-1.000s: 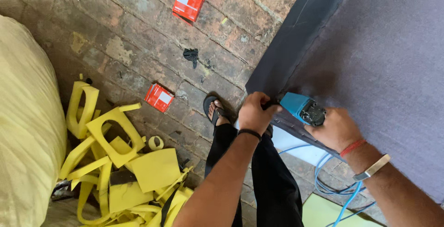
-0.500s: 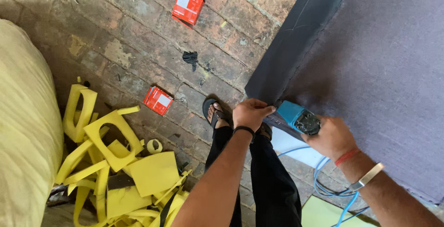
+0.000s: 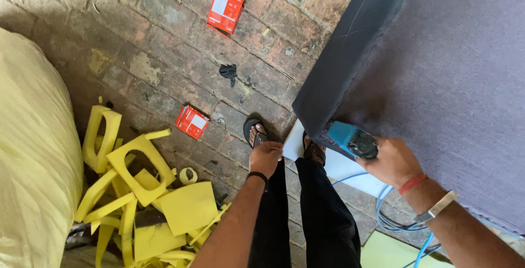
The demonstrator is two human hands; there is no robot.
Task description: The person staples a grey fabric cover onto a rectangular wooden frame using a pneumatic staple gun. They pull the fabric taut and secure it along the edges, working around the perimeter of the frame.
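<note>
My right hand (image 3: pixel 395 162) grips a blue power tool (image 3: pixel 350 139) and presses its nose against the lower corner of a large panel covered in dark grey fabric (image 3: pixel 437 71). A blue hose (image 3: pixel 391 219) trails from the tool down past my wrist. My left hand (image 3: pixel 265 158) hangs by my leg, away from the panel, fingers loosely curled with nothing in them. Below it my black trousers (image 3: pixel 295 219) and sandalled feet (image 3: pixel 256 133) stand on the brick floor.
Two small red boxes (image 3: pixel 225 10) (image 3: pixel 191 121) lie on the brick floor (image 3: pixel 164 55). A heap of yellow foam offcuts (image 3: pixel 142 191) sits at lower left beside a big pale yellow sack (image 3: pixel 33 153). A white sheet (image 3: pixel 339 167) lies under the panel's corner.
My left hand has let go of the fabric edge and dropped down beside my leg. The right hand and tool stay at the panel's corner.
</note>
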